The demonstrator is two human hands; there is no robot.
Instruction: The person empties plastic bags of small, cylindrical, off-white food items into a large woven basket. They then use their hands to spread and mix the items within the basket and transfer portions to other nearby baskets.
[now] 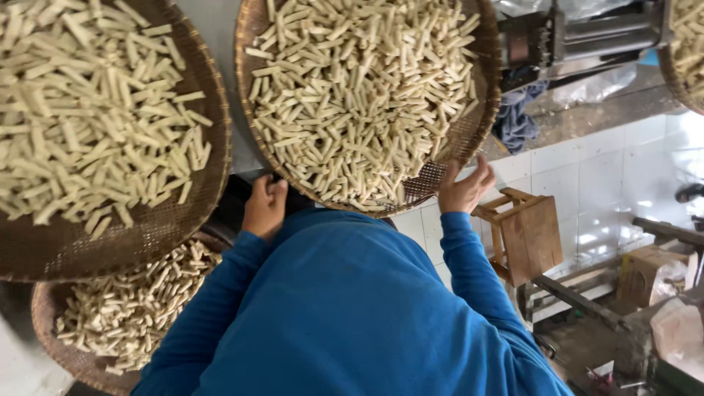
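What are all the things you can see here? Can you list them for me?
Woven trays: three clear ones, brown; middle one held, one at left, one lower left; another's edge at top right.
Cut sticks: too many to count, pale cream, piled on the trays.
Wooden stool: one, brown, on the white tiled floor at right.
Cloth: one, dark blue, under the metal machine.
Blue sleeves: two, bottom.
Left hand, right hand: fingers gripping the middle tray's rim.

At the far right, low in my view, one brown cardboard box [639, 273] stands on the floor beside a wooden frame, its top open. Just right of it lies a pale, crumpled plastic bag [678, 330]. I see no labels, signs or screens.
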